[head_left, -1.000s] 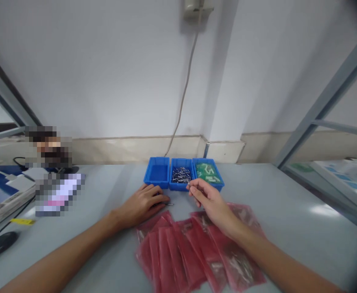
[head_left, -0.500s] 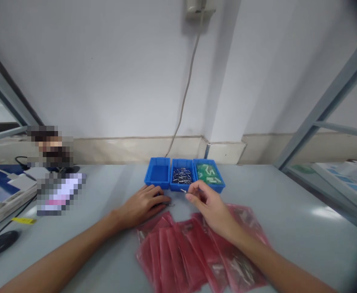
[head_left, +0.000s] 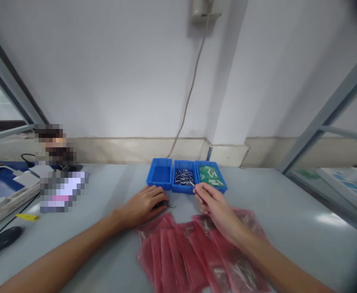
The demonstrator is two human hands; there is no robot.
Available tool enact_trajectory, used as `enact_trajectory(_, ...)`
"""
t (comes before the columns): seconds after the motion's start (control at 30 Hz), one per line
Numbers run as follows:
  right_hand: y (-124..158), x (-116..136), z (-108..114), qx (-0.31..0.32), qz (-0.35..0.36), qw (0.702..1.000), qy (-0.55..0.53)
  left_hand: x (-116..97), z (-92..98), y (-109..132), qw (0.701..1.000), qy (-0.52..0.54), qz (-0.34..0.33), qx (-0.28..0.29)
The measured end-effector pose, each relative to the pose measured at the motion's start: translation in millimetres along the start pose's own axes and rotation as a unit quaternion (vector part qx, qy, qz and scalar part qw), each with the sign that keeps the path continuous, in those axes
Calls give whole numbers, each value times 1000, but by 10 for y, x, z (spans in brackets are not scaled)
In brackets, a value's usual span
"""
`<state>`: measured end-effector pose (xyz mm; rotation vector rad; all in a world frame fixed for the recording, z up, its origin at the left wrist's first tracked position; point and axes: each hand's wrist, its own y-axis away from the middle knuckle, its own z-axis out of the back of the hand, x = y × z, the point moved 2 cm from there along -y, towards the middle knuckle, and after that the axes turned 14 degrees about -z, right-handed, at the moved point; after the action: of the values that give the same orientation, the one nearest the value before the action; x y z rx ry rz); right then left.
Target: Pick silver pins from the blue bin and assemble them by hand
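My left hand lies on the table with its fingers curled over some dark, shiny screws; the end of one screw sticks out past the fingertips. My right hand is pinched at the front right of the middle blue bin, thumb against forefinger, on a small metal screw that is mostly hidden. That middle bin holds a heap of loose silvery screws. Below both hands, several pink plastic bags overlap in a fan, some with metal parts inside.
Left of the screws stands a blue bin with its bare floor showing. The right blue bin holds green bags of pale parts. At the left are a power strip, a black mouse and a blurred phone-like object.
My right hand has moved slightly right, and its pinch now hides most of the screw that stuck out before. My left hand stays over its screws. The view has shifted a little.
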<state>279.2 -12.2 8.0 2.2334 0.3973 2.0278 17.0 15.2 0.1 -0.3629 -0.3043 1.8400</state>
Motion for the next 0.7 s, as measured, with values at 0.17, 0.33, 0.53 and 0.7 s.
enact_trajectory(0.17, 28, 65, -40, 27, 57, 997, 44, -2, 2, -4, 1000, -1, -2, -4)
enact_trajectory(0.33, 104, 56, -70, 22, 135, 958, 251, -8, 10, -2, 1000, -3, 0, 11)
enact_trajectory(0.53, 222, -1, -170, 103, 231, 841, 478, -2, -18, 5, 1000, 4, 5, 13)
enact_trajectory(0.7, 215, -31, -193, 110, 230, 819, 513, -13, -29, -1, 1000, 6, 1, 11)
